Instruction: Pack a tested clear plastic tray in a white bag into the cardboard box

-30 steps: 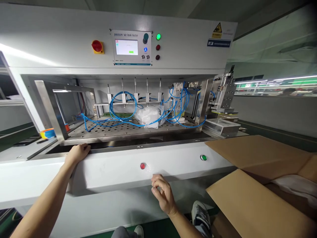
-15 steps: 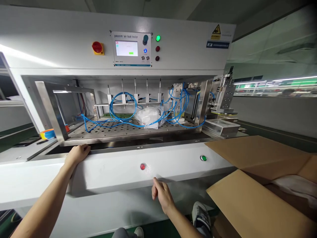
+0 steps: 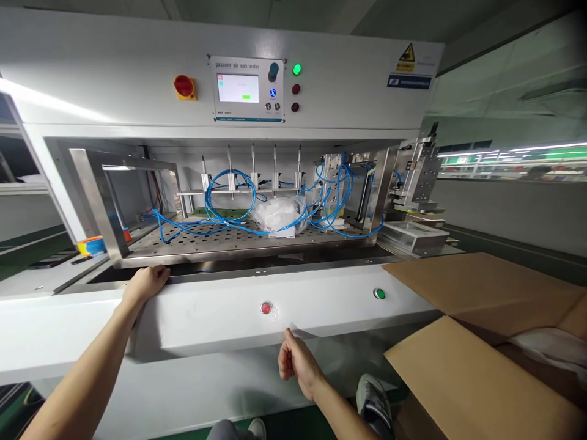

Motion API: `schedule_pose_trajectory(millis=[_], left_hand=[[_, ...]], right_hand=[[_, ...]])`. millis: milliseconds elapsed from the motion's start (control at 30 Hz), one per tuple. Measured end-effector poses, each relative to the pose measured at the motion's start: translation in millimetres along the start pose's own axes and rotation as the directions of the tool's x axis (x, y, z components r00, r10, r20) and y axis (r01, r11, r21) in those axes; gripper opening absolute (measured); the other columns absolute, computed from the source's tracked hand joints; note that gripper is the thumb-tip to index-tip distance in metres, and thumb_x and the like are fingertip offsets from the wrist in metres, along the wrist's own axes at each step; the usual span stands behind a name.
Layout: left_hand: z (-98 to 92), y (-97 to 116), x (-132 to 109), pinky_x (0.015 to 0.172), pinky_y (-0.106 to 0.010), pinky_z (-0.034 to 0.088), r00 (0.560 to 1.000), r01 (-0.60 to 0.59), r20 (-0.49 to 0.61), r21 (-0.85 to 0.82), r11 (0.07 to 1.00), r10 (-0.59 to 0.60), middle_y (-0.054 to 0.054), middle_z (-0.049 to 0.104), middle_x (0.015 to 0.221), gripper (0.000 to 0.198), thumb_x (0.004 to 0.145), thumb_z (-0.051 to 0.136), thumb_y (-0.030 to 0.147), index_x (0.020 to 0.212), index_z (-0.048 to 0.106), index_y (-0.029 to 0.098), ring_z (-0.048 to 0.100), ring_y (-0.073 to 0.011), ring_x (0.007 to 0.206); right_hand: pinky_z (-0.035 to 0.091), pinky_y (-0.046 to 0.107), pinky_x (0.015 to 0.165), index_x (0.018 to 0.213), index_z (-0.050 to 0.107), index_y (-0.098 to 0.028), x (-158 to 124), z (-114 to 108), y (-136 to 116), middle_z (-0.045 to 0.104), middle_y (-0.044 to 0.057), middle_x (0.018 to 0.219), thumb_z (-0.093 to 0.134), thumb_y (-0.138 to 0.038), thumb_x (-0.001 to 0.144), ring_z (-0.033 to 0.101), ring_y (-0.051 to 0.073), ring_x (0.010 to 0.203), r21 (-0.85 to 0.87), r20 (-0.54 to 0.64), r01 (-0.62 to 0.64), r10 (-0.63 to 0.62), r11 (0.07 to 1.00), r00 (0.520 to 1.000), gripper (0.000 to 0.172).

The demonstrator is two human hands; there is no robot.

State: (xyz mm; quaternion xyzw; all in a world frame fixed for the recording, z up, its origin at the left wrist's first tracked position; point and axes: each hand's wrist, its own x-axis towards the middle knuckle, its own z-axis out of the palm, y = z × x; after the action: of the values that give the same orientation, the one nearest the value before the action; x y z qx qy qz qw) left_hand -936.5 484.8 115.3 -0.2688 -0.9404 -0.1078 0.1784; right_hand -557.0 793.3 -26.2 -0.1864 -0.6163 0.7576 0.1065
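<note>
My left hand [image 3: 147, 281] rests on the front rim of the white air leak tester [image 3: 114, 104], its fingers curled over the edge of the dark opening. Below the front panel, my right hand [image 3: 299, 362] hangs in the air with thumb raised and fingers curled, holding nothing visible. A red button [image 3: 266, 308] sits up and left of it, and a green button [image 3: 380, 294] farther right. Inside the machine, a clear plastic bag with something white [image 3: 279, 215] lies on the perforated metal plate [image 3: 220, 244], among blue air tubes [image 3: 232, 211].
At the right stands an open cardboard box [image 3: 486, 366] with its flaps spread, pale plastic inside. A clear-topped block [image 3: 415, 237] lies beside the machine. Rolls of coloured tape [image 3: 94, 245] sit at the left. A control screen [image 3: 237, 88] is lit above, near a green lamp [image 3: 297, 69].
The view has shifted slightly, moving the machine a little to the right. My right hand has turned slightly, showing more of its curled fingers. My left hand stays on the rim.
</note>
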Motion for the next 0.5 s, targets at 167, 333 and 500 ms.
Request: schedule_pose_trajectory(millis=[167,333,500], left_hand=[[-1.3,2.4,-0.9,0.078,-0.039,0.047,1.0,-0.001,0.002,0.018,1.0,0.001,-0.016,0.077,0.099,0.056,0.093,0.027,0.055,0.096,0.07,0.02,0.072,-0.037,0.096],[-4.8,5.7,-2.2,0.077,-0.039,0.046,0.999,0.021,0.025,0.02,1.0,-0.021,-0.017,0.077,0.099,0.055,0.093,0.027,0.055,0.096,0.069,0.019,0.072,-0.0381,0.097],[-4.6,5.3,-2.4,0.077,-0.039,0.046,1.0,0.008,0.027,0.019,1.0,-0.009,-0.016,0.077,0.097,0.055,0.094,0.026,0.054,0.095,0.068,0.02,0.072,-0.0374,0.097]], right_hand=[[0.037,0.024,0.043,0.056,0.051,-0.019,9.2,-1.5,9.8,0.052,0.004,0.053,0.031,-0.106,0.074,0.051,0.013,0.042,-0.018,-0.05,-0.075,0.074,0.997,0.996,0.092],[0.037,0.025,0.042,0.057,0.051,-0.019,9.9,-2.6,12.0,0.052,0.004,0.053,0.031,-0.105,0.076,0.051,0.014,0.043,0.006,-0.035,-0.095,0.095,0.995,0.995,0.09],[0.038,0.024,0.05,0.066,0.051,-0.018,-6.4,0.8,-0.6,0.051,-0.001,0.057,0.065,-0.081,0.085,0.049,0.01,0.046,-0.026,0.058,0.278,-0.276,0.96,0.959,0.067]])
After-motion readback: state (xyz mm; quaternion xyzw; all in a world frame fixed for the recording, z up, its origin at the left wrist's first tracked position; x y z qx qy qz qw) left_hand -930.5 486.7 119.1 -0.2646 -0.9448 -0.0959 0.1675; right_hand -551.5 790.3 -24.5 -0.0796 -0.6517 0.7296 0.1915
